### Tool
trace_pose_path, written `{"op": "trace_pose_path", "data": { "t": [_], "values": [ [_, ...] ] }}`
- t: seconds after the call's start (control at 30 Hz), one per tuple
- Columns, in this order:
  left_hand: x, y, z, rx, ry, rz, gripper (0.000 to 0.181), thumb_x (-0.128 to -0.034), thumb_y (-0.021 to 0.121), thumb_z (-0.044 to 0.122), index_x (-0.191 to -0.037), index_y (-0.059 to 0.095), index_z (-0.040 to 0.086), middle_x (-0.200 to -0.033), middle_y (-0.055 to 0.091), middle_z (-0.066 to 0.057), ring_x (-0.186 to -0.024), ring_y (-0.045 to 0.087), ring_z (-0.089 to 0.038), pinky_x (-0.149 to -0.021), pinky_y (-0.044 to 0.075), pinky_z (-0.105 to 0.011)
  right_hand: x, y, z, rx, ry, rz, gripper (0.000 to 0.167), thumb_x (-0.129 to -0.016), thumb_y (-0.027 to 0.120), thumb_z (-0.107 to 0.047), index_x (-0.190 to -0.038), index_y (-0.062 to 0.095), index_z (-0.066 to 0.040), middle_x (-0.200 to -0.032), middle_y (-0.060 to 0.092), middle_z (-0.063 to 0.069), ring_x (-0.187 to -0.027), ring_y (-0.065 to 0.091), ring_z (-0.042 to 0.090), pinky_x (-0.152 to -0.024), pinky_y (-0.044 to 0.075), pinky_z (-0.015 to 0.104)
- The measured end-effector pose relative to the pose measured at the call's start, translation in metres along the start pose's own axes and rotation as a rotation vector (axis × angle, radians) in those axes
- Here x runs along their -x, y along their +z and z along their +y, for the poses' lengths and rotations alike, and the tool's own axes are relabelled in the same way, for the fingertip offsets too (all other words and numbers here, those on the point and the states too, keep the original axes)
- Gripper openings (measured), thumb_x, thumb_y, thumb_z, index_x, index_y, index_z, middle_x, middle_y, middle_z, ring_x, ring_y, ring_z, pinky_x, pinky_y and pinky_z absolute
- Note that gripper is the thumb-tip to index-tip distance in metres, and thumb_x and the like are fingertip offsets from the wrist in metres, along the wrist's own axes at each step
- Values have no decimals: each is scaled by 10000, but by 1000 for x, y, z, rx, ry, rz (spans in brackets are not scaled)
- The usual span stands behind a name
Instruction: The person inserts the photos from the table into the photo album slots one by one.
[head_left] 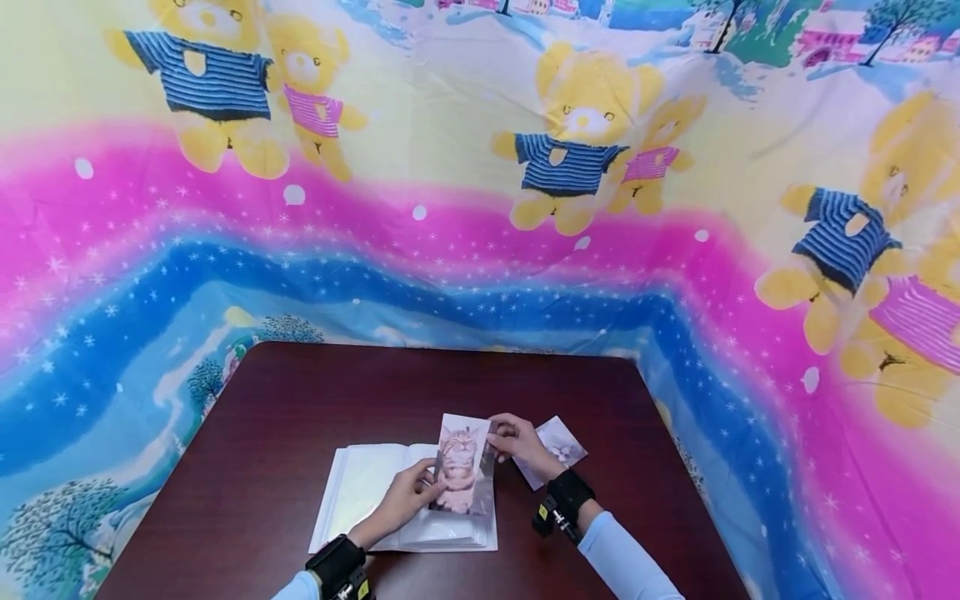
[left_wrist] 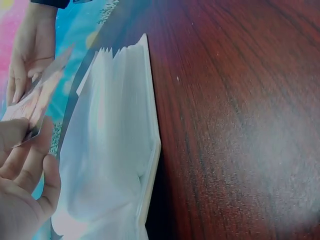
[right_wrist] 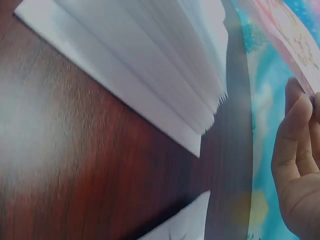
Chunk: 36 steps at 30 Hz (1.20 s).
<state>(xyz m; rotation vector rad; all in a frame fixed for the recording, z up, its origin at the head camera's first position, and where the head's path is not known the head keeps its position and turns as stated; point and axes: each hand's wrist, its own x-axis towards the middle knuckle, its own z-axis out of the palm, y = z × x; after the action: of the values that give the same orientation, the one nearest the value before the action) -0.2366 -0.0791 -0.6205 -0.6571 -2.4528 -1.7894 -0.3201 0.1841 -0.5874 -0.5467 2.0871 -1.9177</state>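
Note:
A cat picture card [head_left: 457,468] is held above an open photo album [head_left: 367,483] with clear-sleeved pages. My left hand [head_left: 408,500] pinches the card's lower left edge between thumb and fingers, as the left wrist view also shows on the card [left_wrist: 37,102]. At its upper right edge my right hand [head_left: 521,443] pinches the same card. In the right wrist view the card [right_wrist: 290,37] stands tilted, apart from the album [right_wrist: 135,75] below. Behind the right hand, a second picture card [head_left: 558,443] lies on the table, partly hidden by that hand.
The dark wooden table [head_left: 247,475] carries the album and the second card. A printed cloth [head_left: 420,250] with bears hangs behind the table and along its sides. Each wrist wears a black strapped camera, such as the right wrist camera [head_left: 566,500].

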Motion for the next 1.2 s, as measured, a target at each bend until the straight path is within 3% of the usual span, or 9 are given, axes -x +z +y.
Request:
{"op": "trace_pose_path", "data": {
  "t": [0.13,0.27,0.43,0.53,0.63,0.73,0.87,1.0,1.2],
  "values": [
    [-1,-3,-2,-19,17,84,322,-908,682,5,-1186,578,-119,-769,657,-55,-577,573,-56,-514,445,-202,-2,9,2,-67,51,10,398,-967,633,-78,-1301,487,80,-859,664,4,-713,638,126,-639,561,301],
    [-4,-9,-2,-52,30,176,312,-896,688,-14,-1179,592,-106,-745,655,-47,-559,562,-60,-495,439,-207,-1,18,3,-36,115,-29,362,-963,642,-114,-1240,526,89,-905,671,14,-766,644,127,-719,575,380],
    [-9,-16,-1,-106,-3,212,374,-900,701,27,-1229,580,-103,-801,682,-70,-627,632,-134,-545,493,-244,-7,26,6,-2,117,-17,259,-956,622,-25,-1126,532,148,-870,667,32,-728,632,120,-729,580,449],
    [-7,-16,-4,-226,-35,245,354,-887,728,74,-1194,618,-61,-838,679,-55,-704,654,-176,-618,522,-280,-15,28,7,-16,96,73,217,-952,603,26,-1097,513,160,-849,660,91,-688,625,153,-707,581,475],
    [-3,-13,-9,-432,25,265,307,-824,794,100,-1085,675,-10,-873,655,-57,-769,638,-226,-669,518,-348,-23,28,1,-53,96,161,206,-952,580,69,-1104,481,166,-851,628,158,-688,632,217,-728,579,512],
    [-2,-9,-17,-611,204,205,333,-757,850,133,-1021,685,15,-986,648,-128,-895,632,-301,-734,510,-437,-30,30,-12,-71,96,205,203,-964,550,81,-1115,445,166,-845,582,192,-730,649,278,-770,570,534],
    [-7,-10,-25,-699,405,4,470,-743,857,238,-1103,666,6,-1218,603,-265,-1158,560,-441,-914,465,-570,-39,39,-27,-85,87,199,190,-980,518,82,-1086,387,170,-831,537,179,-825,639,395,-861,518,594],
    [-14,-16,-29,-751,416,-145,558,-799,796,360,-1186,642,-13,-1327,505,-366,-1264,444,-537,-1000,367,-660,-46,50,-27,-111,100,199,187,-983,505,90,-1045,347,168,-786,491,149,-917,577,543,-913,460,644],
    [-16,-18,-32,-834,416,-198,566,-856,716,468,-1189,652,15,-1337,500,-360,-1259,461,-514,-1003,375,-640,-53,58,-11,-94,102,269,172,-962,515,110,-1076,405,177,-884,552,382,-946,563,601,-893,471,641]
  ]
}}
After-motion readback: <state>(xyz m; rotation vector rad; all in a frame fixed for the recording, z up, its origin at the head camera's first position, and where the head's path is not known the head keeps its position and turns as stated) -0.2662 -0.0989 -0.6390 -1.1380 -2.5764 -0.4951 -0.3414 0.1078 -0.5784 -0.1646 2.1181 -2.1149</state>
